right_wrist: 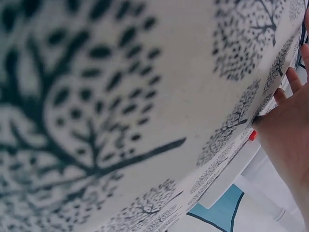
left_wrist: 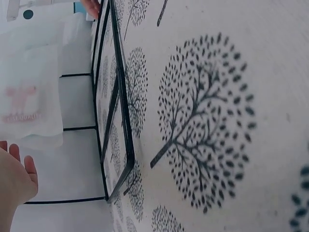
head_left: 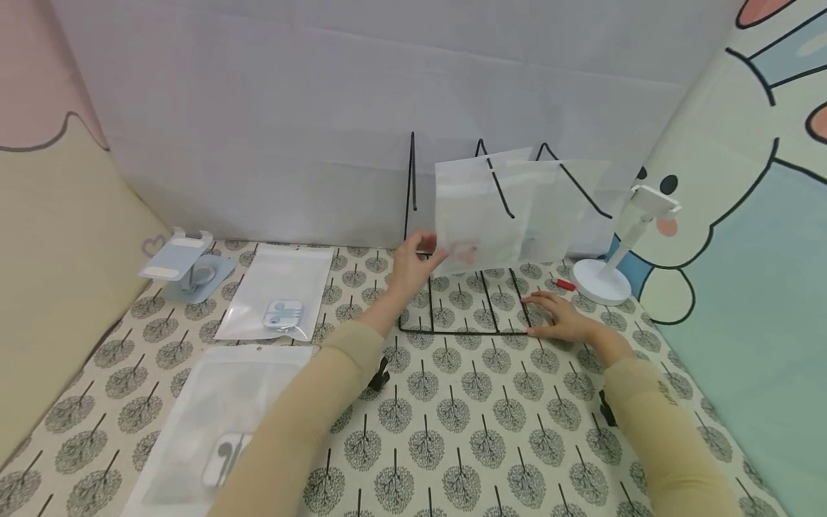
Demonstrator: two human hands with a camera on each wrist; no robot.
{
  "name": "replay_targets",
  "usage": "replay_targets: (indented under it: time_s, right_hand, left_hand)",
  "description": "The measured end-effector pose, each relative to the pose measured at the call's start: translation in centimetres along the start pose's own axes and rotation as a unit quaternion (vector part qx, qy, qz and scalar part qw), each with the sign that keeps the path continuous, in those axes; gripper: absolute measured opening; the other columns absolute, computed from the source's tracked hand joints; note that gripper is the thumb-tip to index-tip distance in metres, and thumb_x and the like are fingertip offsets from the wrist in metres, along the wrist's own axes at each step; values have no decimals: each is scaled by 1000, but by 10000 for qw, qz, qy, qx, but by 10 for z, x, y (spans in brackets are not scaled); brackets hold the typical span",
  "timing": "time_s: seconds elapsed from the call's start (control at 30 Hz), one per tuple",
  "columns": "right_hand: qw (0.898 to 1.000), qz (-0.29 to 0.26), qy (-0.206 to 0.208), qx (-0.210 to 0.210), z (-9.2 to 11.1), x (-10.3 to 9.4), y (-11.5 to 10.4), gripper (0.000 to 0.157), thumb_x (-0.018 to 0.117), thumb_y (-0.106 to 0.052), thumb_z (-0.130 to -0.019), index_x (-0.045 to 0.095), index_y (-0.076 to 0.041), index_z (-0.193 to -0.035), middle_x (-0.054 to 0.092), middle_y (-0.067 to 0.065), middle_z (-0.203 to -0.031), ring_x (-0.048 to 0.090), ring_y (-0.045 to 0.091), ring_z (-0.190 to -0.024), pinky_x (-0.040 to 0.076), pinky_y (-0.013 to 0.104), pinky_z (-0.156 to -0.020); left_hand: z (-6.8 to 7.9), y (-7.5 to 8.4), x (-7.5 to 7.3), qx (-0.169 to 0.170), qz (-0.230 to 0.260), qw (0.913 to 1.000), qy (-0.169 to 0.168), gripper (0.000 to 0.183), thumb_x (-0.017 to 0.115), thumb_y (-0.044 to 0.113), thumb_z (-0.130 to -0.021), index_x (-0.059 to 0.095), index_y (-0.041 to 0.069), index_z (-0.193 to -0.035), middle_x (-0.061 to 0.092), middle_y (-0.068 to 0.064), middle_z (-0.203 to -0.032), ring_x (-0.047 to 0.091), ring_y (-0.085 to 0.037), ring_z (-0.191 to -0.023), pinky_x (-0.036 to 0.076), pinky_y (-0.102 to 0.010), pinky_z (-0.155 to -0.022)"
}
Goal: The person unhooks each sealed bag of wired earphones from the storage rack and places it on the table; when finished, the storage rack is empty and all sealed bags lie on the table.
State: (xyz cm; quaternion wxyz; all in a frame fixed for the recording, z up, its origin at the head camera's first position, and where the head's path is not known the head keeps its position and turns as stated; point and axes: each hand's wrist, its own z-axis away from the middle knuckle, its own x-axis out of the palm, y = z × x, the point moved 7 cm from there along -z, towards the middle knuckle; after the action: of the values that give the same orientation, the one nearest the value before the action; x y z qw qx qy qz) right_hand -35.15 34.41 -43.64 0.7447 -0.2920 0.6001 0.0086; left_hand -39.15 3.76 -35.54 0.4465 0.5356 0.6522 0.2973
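A black wire rack with three upright hooks stands on the patterned cloth. From its middle hook hangs a translucent plastic bag, with reddish print showing in the left wrist view. Another translucent bag hangs from the right hook. My left hand is at the lower left corner of the nearer bag, thumb overlapping its edge; in the left wrist view its fingers are spread just below the bag. My right hand rests at the rack base's right side, fingers loosely extended against the wire.
Two zip bags with earphones, one farther back and one nearer, lie on the left. A blue folding stand is behind them. On the right are a white phone stand and a small red object. A white backdrop rises behind.
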Motion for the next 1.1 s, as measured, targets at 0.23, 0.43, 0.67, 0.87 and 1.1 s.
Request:
replay_targets:
  time_s: [0.23, 0.43, 0.67, 0.87, 1.1]
  right_hand:
    - [9999, 19, 74, -65, 2, 0, 2, 72, 67, -39, -86, 37, -9, -143, 19, 25, -151, 12, 52, -136, 12, 75, -102]
    - [9999, 34, 62, -71, 3, 0, 2, 71, 67, -38, -86, 37, -9, -144, 18, 25, -152, 10, 51, -137, 7, 74, -103]
    - [10000, 44, 1, -78, 0, 0, -1, 71, 66, -39, -87, 36, -9, -144, 17, 24, -152, 8, 51, -138, 4, 74, -104]
    - [9999, 68, 9, -139, -1, 4, 3, 71, 66, -38, -87, 36, -9, -144, 18, 24, -152, 10, 50, -138, 5, 73, -105]
    - [9998, 68, 49, -198, -1, 2, 2, 71, 66, -38, -87, 37, -8, -144, 19, 25, -151, 11, 51, -137, 7, 73, -104]
  left_hand:
    - [-1, -4, 7, -29, 13, 10000, -65, 32, 66, 28, -89, 62, 5, -111, 65, -7, -103, 59, -18, -97, 50, -25, -87]
    - [-2, -2, 3, 124, 152, 9998, 8, 27, 65, 25, -90, 64, 3, -106, 66, -9, -99, 60, -18, -93, 52, -23, -83]
    - [-1, 0, -5, 160, 147, 9997, 93, 24, 65, 24, -89, 65, 4, -102, 67, -8, -97, 61, -18, -91, 53, -23, -81]
    - [0, 1, -11, 27, 22, 10000, -70, 25, 65, 25, -89, 64, 4, -103, 67, -8, -99, 61, -17, -92, 52, -22, -82]
    - [3, 9, -23, 80, -167, 9998, -110, 24, 65, 23, -89, 63, 3, -104, 66, -9, -101, 61, -19, -94, 52, -23, -83]
